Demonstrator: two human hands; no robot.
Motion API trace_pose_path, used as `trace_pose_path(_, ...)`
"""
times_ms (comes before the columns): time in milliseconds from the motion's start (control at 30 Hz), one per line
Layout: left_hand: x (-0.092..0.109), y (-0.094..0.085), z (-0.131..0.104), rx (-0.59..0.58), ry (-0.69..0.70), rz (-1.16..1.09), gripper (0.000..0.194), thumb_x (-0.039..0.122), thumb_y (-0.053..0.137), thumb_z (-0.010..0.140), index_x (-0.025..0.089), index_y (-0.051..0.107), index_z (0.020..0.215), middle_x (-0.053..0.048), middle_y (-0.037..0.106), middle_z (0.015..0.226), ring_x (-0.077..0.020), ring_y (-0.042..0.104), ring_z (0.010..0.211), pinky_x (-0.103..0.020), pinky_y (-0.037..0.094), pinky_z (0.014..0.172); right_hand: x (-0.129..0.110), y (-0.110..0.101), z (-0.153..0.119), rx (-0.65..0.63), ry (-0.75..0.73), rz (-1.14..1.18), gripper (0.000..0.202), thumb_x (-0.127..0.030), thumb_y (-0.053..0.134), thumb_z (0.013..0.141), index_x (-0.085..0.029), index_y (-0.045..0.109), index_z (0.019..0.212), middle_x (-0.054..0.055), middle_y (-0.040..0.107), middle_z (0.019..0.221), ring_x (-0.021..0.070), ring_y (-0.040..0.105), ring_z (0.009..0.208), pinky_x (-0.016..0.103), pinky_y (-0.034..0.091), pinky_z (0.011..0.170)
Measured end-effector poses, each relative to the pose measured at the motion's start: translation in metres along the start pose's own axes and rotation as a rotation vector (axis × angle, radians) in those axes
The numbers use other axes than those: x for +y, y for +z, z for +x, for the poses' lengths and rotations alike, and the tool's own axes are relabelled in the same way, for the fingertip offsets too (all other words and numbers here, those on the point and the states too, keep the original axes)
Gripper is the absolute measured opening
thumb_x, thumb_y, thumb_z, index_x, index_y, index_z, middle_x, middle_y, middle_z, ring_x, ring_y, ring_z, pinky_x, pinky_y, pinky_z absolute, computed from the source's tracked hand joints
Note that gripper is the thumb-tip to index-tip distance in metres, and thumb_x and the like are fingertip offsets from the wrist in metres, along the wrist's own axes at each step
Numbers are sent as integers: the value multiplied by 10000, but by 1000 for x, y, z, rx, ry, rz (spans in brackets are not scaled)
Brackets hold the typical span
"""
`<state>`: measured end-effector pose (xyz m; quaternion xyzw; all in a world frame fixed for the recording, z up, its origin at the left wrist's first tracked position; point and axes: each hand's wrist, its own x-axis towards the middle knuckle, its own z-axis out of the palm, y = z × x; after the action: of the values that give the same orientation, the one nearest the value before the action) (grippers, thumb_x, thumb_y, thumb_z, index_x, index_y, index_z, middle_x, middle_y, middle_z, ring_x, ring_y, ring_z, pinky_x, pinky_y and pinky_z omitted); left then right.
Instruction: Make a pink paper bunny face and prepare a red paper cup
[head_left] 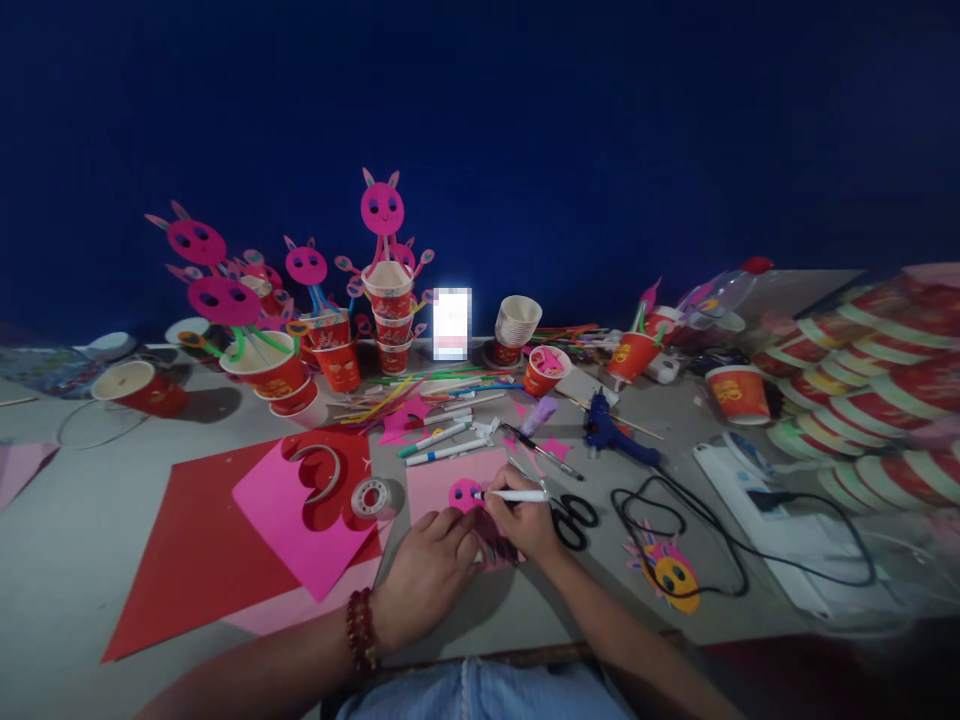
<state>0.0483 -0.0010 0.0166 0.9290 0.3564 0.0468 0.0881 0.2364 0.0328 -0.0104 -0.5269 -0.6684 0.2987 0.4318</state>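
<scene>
In the head view a small magenta paper circle [462, 494] with two dark eyes lies on a light pink sheet [424, 486]. My left hand [431, 565] rests at the circle's lower edge, fingers together and bent, pressing on the paper; nothing else shows in it. My right hand [525, 515] grips a white marker [517, 496], its tip at the circle's right eye. Behind the sheet lie capped markers [448, 452]. Black-handled scissors [574, 522] are just right of my right hand.
Red card [187, 550], a cut magenta sheet [300, 535] and a tape roll [371, 497] lie left. Stacked cups with pink paper figures [382, 210] stand behind. A blue glue gun [619, 435], its black cable, a white power strip [765, 520] and piled cups [885, 400] are right.
</scene>
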Motion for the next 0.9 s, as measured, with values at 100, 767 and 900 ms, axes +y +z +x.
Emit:
trace_pose_path(100, 0, 1, -1, 4, 4, -5, 167, 300, 607, 967, 160, 634, 1054, -109, 646, 1300, -269, 563, 1167, -399, 469, 905, 1, 0, 0, -4, -4, -4, 184, -196, 534, 846, -246, 473, 680, -54, 477, 588, 143, 470, 547, 253, 372, 547)
trace_pose_path(767, -1, 2, -1, 7, -1, -10, 178, 290, 635, 952, 159, 639, 1071, -106, 632, 1347, -263, 564, 1175, -393, 465, 925, 2, 1, -1, 36, -3, 1, 207, -161, 522, 833, -244, 448, 658, -63, 440, 563, 138, 438, 538, 255, 348, 542)
trace_pose_path(900, -2, 3, -1, 8, 1, -7, 179, 299, 632, 953, 156, 641, 1062, -109, 636, 1342, -261, 567, 1170, -391, 467, 919, 1, 1, 0, 51, -5, 5, 211, -159, 521, 826, -244, 442, 649, -63, 438, 566, 139, 433, 536, 256, 345, 540)
